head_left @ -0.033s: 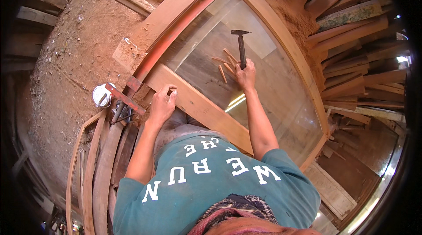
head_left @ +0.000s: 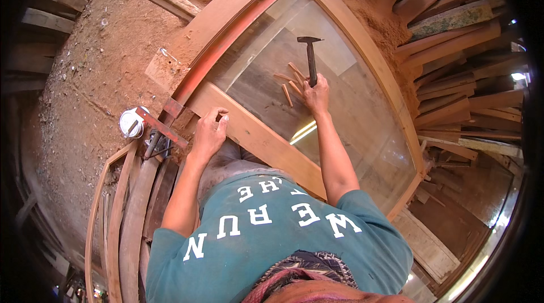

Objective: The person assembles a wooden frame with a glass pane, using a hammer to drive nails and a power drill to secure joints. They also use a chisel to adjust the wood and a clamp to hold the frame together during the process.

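My right hand [head_left: 316,98] is wrapped around the dark handle of a hammer [head_left: 311,59], its metal head pointing away from me. The hammer is over a glass pane [head_left: 362,110] set in a wooden frame [head_left: 258,131]. Several short thin wooden sticks [head_left: 287,95] lie loosely on the glass, just left of my right hand. At the frame's near left rail is my left hand [head_left: 209,133], its fingers curled in toward the thumb. Whatever may be between those fingertips is too small to make out.
An orange-red metal bar clamp [head_left: 218,59] runs along the frame's left side. Near its lower end stands a white round container [head_left: 132,124]. Stacked wood offcuts [head_left: 453,87] and sawdust [head_left: 379,25] lie at right. Long wooden pieces [head_left: 136,206] lean at lower left.
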### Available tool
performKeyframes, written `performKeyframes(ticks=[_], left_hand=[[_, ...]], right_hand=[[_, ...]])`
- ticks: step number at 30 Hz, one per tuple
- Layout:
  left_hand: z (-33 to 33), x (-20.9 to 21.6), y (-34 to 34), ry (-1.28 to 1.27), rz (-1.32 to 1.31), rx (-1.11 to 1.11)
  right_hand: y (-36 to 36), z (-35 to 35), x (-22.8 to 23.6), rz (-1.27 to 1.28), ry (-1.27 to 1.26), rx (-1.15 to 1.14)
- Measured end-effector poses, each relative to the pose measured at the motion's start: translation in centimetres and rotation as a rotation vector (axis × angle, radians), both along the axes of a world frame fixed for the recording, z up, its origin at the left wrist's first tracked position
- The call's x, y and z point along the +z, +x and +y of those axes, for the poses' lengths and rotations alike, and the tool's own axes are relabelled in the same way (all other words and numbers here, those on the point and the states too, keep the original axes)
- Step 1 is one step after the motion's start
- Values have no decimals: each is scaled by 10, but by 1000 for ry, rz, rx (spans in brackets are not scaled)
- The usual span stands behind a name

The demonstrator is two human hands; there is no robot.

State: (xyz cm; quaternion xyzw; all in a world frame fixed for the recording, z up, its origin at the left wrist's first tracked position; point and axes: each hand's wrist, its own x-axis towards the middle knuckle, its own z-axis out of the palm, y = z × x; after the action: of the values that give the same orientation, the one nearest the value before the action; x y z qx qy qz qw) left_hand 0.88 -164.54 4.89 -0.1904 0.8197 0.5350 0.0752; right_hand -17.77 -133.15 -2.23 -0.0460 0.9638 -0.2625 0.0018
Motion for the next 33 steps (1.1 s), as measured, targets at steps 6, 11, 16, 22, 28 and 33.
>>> performKeyframes(ticks=[6,11,16,22,28,33], left_hand=[[-11,-1,-16,20,41,8],[4,3,-50,501,65,264],[-9,8,-70,656,135,364],[-109,-23,-76,121,235,698],[-174,-82,-82,-105,169,698],[-169,-78,-90,-170,194,668]], right_hand=[[-15,-13,12,-180,-75,-29],[9,-93,70,-550,-621,-16],[42,-169,101,-762,-925,76],[45,-197,98,-648,-581,190],[38,-186,97,-697,-484,199],[36,-180,93,-627,-499,241]])
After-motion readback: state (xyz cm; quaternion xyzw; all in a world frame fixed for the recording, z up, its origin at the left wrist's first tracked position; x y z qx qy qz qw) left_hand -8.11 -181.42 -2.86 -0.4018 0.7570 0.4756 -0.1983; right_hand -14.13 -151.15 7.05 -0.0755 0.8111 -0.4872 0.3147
